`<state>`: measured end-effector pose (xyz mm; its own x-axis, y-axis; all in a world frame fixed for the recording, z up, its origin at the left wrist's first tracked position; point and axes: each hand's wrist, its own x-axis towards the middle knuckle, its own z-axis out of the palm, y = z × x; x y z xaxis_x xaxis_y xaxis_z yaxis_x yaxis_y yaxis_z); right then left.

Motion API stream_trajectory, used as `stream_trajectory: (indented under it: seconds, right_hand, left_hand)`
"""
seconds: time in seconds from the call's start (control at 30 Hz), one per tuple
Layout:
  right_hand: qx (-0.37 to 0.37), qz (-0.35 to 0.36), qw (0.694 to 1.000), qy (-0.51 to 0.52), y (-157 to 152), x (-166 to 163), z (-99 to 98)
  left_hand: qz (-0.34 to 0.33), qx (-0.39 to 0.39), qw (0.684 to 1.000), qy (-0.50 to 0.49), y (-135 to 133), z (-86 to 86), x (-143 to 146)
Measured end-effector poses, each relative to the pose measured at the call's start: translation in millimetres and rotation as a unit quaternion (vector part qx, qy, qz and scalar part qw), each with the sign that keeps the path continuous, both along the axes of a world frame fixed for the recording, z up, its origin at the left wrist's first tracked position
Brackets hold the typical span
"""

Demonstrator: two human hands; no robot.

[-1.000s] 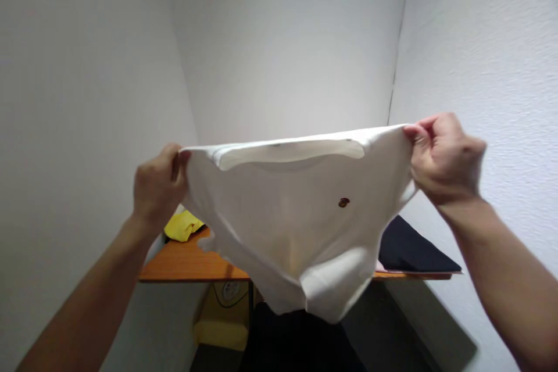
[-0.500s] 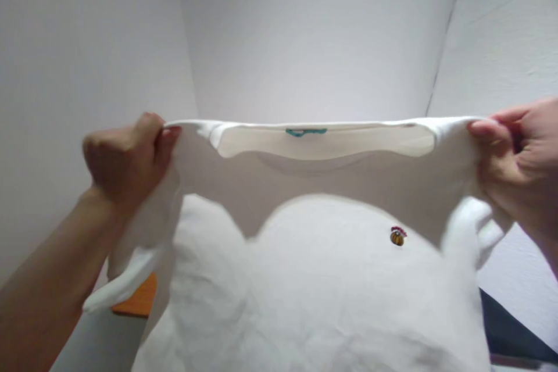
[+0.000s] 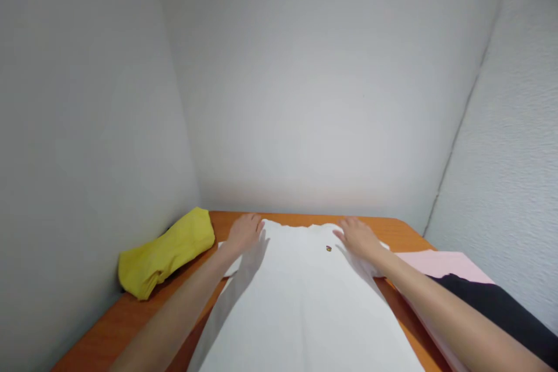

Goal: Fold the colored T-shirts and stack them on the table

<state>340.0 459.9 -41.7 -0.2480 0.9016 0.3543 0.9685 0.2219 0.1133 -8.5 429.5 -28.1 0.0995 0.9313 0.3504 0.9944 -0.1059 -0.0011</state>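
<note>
A white T-shirt [image 3: 300,290] lies stretched out over the table, its neckline toward the far edge and its lower part running out of view toward me. A small coloured emblem [image 3: 328,249] shows on its chest. My left hand [image 3: 246,231] rests on the left shoulder of the shirt, fingers reaching toward the far edge. At the opposite shoulder is my right hand [image 3: 358,235], thumb apart from the fingers. Both hands look open on the cloth; the fingertips are small and partly blurred. The sleeves stick out beyond each hand.
The orange-brown wooden table [image 3: 108,325] meets white walls at the back and sides. A folded yellow garment [image 3: 170,253] lies at the left edge. On the right are a pink cloth [image 3: 444,264] and a black cloth [image 3: 501,308], partly behind my right forearm.
The shirt was held up, stretched between both closed hands in front of me. It has come down and away onto the table, and the fingers have loosened.
</note>
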Motion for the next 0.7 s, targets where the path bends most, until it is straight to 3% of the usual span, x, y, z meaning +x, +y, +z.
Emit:
stream_trajectory:
  seconds: [0.1,0.2,0.43,0.6,0.7]
  right_hand:
    - [-0.119,-0.016,0.993,0.0,-24,9,-70.2]
    - [-0.129,-0.039,0.991,0.009,-34,22,-106.5]
    - [-0.056,-0.03,0.998,0.024,-48,33,-115.5]
    - [-0.087,-0.025,0.995,0.037,-51,25,-110.4]
    - [-0.123,-0.028,0.991,0.047,-45,13,-101.0]
  left_hand:
    - [0.014,-0.102,0.995,-0.018,-26,-67.7,-8]
    - [0.045,-0.151,0.987,-0.036,-36,-96.2,-26]
    - [0.065,-0.159,0.985,-0.033,-52,-92.8,-49]
    - [0.078,-0.13,0.988,-0.018,-64,-95.8,-48]
    - [0.075,-0.119,0.99,-0.007,-61,-85.2,-49]
